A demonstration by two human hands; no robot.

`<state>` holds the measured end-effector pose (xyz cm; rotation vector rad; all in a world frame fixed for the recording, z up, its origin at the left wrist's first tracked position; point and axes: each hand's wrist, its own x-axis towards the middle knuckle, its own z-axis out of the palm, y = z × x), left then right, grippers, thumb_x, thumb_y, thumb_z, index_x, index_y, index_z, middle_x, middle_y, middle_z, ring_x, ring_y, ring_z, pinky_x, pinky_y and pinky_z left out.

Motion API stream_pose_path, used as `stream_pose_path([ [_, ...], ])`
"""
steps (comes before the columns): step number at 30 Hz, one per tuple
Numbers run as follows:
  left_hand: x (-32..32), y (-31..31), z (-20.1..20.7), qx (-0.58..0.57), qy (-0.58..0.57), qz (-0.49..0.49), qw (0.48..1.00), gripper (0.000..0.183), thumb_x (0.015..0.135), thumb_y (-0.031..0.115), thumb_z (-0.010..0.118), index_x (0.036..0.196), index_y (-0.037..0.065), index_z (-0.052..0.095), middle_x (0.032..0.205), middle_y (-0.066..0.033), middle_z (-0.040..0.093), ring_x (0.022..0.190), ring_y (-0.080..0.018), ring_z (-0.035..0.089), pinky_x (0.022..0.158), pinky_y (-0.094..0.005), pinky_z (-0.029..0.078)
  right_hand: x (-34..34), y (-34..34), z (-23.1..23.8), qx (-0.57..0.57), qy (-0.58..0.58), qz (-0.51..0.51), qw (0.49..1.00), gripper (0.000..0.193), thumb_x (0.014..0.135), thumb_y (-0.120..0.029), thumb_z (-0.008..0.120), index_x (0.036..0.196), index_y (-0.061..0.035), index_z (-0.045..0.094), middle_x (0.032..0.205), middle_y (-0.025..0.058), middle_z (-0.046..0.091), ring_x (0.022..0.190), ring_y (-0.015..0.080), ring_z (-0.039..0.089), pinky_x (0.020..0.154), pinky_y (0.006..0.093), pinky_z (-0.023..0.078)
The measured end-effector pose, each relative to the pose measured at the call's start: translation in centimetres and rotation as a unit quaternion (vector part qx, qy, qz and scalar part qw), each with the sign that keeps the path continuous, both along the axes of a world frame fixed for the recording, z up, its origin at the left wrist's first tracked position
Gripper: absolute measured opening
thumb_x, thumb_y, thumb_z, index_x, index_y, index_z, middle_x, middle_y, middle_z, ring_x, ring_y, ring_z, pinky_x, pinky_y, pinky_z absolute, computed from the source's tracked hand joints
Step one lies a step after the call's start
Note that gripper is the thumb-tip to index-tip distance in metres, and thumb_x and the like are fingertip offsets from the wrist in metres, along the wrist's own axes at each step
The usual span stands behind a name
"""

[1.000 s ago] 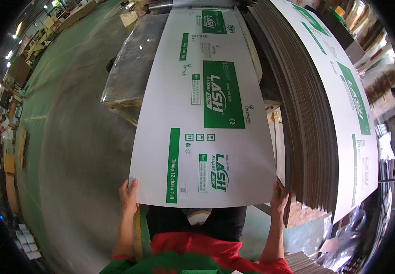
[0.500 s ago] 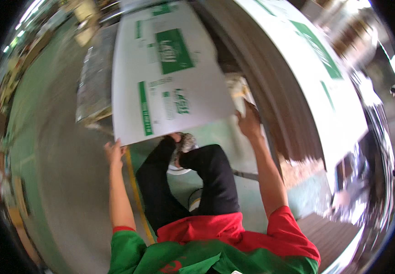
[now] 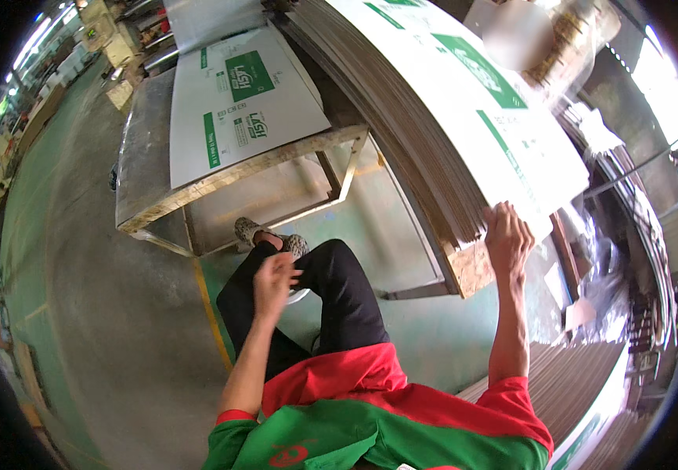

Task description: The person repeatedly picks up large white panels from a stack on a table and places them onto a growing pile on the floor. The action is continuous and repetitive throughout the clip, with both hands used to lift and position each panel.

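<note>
A tall stack of flat cardboard sheets stands to the right, its top sheet white with green printed panels. At the stack's near end my right hand has its fingers closed over the sheet edge; how many sheets it grips is hidden. My left hand hovers over my lap, loosely curled with fingers apart and nothing visible in it. Ahead on the left, a loose white-and-green cardboard sheet lies flat on a low metal-framed table, apart from both hands.
The stack rests on a wooden-edged support. More stacked cardboard is at my lower right, near crumpled clear plastic wrap. A yellow floor line runs left of my legs. Machine parts stand beyond the table.
The sheet held in both hands has been let go and now lies on the table. My left hand moved right over my lap; my right hand moved right to the stack's near edge.
</note>
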<state>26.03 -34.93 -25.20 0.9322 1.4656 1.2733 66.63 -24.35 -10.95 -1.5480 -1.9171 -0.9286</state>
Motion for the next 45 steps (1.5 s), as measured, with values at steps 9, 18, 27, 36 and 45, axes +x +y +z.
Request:
stream_pose_path([
  [9,14.1,4.2,12.8,0.021,-0.298,-0.178,0.937,0.032,0.089,0.024,0.07,0.105,-0.003,0.067,0.089,-0.0052,0.067,0.077,-0.016,0.06,0.063,-0.0287,0.046,-10.5,-12.8,4.2,-0.034,0.22,0.449,0.865,0.015,0.091,-0.011,0.064,0.086,0.0035,0.063,0.09,0.0173,0.07,0.081,0.0312,0.07,0.069,0.0384,0.055],
  [18,-2.8,-7.7,16.4,0.021,-0.124,-0.067,0.99,0.026,0.087,0.019,0.069,0.097,-0.005,0.071,0.086,-0.0045,0.069,0.079,-0.0111,0.063,0.072,-0.0276,0.049,10.3,-10.2,-0.3,0.118,0.78,-0.023,0.614,0.051,0.102,-0.039,0.052,0.123,0.0071,0.061,0.125,0.0184,0.061,0.104,0.0278,0.062,0.092,0.0431,0.052],
  [27,-14.0,-16.4,9.7,-0.046,-0.138,0.122,0.982,0.016,0.089,0.018,0.067,0.096,0.004,0.07,0.088,-0.005,0.07,0.075,-0.0158,0.066,0.068,-0.0307,0.052,-1.1,-4.6,-2.0,-0.295,0.592,0.086,0.745,0.032,0.098,-0.018,0.061,0.122,0.002,0.067,0.075,-0.0032,0.058,0.061,0.0063,0.045,0.055,0.0232,0.036],
  [36,-15.1,-21.8,0.5,-0.217,0.075,0.204,0.952,0.049,0.092,0.036,0.069,0.12,-0.004,0.063,0.109,-0.0109,0.068,0.098,-0.02,0.064,0.085,-0.0356,0.052,-6.8,-6.5,-13.6,-0.463,0.425,0.139,0.765,0.041,0.1,-0.02,0.057,0.139,-0.0047,0.058,0.086,0.0032,0.062,0.076,0.0088,0.055,0.068,0.0281,0.05],
  [45,-4.6,-30.2,2.4,-0.039,0.016,0.305,0.951,0.059,0.094,0.017,0.061,0.145,-0.007,0.042,0.13,-0.0168,0.06,0.119,-0.0235,0.057,0.102,-0.0352,0.043,-0.6,-14.5,-12.2,-0.483,0.548,0.057,0.68,0.041,0.102,-0.019,0.05,0.139,-0.0032,0.057,0.076,-0.0013,0.055,0.059,0.0052,0.042,0.046,0.0241,0.039],
])
